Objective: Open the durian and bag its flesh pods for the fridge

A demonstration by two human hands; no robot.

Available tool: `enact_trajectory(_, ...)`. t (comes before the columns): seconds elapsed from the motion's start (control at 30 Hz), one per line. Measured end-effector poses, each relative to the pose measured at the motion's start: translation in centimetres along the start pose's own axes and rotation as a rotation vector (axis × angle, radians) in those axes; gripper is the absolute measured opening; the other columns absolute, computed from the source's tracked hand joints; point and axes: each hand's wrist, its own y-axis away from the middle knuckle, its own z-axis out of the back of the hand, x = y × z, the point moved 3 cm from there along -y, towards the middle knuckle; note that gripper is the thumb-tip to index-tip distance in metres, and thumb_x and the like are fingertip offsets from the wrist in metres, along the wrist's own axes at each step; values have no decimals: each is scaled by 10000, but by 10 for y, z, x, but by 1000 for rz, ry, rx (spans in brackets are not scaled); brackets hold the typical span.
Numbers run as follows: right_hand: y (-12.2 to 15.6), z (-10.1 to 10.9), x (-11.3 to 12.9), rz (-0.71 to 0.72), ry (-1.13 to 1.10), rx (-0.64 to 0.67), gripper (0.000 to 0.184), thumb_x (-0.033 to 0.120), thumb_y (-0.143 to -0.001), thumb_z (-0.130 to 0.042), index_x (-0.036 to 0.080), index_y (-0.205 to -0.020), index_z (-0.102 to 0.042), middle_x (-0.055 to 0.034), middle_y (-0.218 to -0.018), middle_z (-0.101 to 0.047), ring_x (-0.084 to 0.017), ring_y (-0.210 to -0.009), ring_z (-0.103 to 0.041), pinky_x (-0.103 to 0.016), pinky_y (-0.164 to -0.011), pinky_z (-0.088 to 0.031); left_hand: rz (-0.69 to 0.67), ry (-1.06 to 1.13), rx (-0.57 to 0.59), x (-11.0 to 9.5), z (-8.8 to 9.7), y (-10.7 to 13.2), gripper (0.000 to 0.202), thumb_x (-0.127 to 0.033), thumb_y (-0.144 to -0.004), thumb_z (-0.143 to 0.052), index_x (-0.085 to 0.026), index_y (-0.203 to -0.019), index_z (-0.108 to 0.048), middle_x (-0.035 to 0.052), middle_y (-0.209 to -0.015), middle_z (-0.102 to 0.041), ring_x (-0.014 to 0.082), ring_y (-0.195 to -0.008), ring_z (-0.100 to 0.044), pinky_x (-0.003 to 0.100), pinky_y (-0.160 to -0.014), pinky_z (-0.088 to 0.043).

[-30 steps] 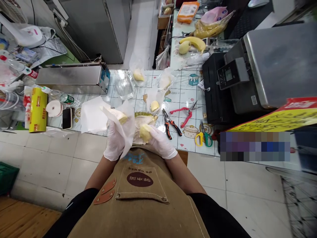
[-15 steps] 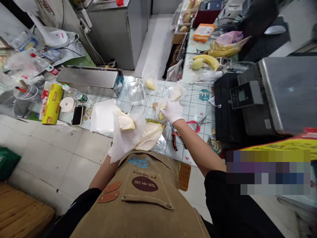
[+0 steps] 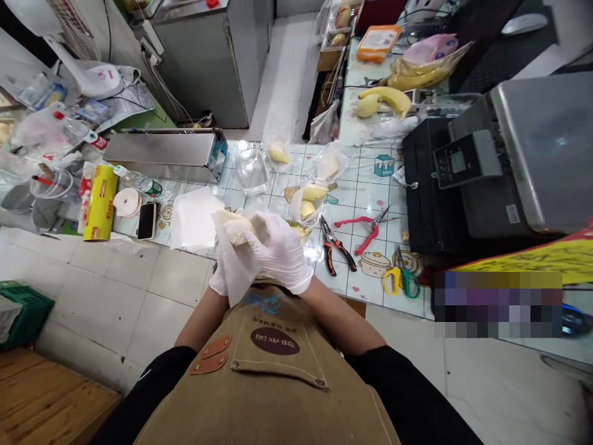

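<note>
Both hands wear white gloves and meet just above the counter's near edge. My left hand [image 3: 221,279] is mostly hidden under a white paper sheet [image 3: 234,269] and grips a piece of durian husk [image 3: 235,226] through it. My right hand [image 3: 279,252] curls over the husk's inner side, fingers closed on it. A spiky green bit of the husk [image 3: 296,226] shows past my right hand. Just beyond stands a clear bag with yellow durian flesh pieces [image 3: 309,201].
On the tiled counter [image 3: 365,191] lie black-and-orange pliers [image 3: 337,246], red shears [image 3: 368,224], green-yellow scissors [image 3: 399,277], a clear plastic box [image 3: 251,170], a phone [image 3: 146,220] and a yellow film roll [image 3: 99,203]. A scale [image 3: 509,154] stands right, a metal box [image 3: 162,154] left.
My right hand has come back from the bag of flesh pieces to the husk held in my left hand. One more yellow piece now lies in the bag.
</note>
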Motion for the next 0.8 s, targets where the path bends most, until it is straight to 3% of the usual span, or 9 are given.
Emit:
enact_trajectory(0.17, 0, -15, -21, -100, -150, 40, 398, 438, -994, -731, 203, -1314, -699, -133, -1268, -755, -289, -1178, -726, -479, -1066, -605, 2, 137, 96, 2, -7, 9, 760, -858, -1041, -371, -385, -1606, -556, 24, -1574, -663, 304, -1623, -472, 480, -1307, -491)
enact_trajectory(0.47, 3, -17, -39, -335, -469, 199, 469, 514, -850, -834, 227, -1189, -684, -78, -1206, -701, -255, -1118, -697, -436, -1021, -587, -9, 177, 20, 8, -2, -14, 821, -856, -942, -628, -285, -1532, -639, 96, -1500, -708, 341, -1584, -508, 463, -1283, -499)
enact_trajectory(0.67, 8, -26, -44, -463, -748, 140, 587, 602, -730, -927, 260, -1057, -579, -31, -1080, -716, -241, -1053, -695, -391, -951, -597, -15, 229, 40, -5, -12, -4, 668, -773, -995, -629, -402, -1550, -630, 27, -1521, -712, 328, -1554, -555, 463, -1275, -514)
enact_trajectory(0.8, 6, -16, -44, -509, -802, 100, 610, 634, -720, -914, 263, -1069, -577, -29, -1063, -706, -245, -1038, -689, -386, -903, -599, -11, 287, 84, -20, -16, 1, 640, -762, -1050, -525, -461, -1615, -541, -4, -1583, -669, 321, -1536, -580, 513, -1262, -530)
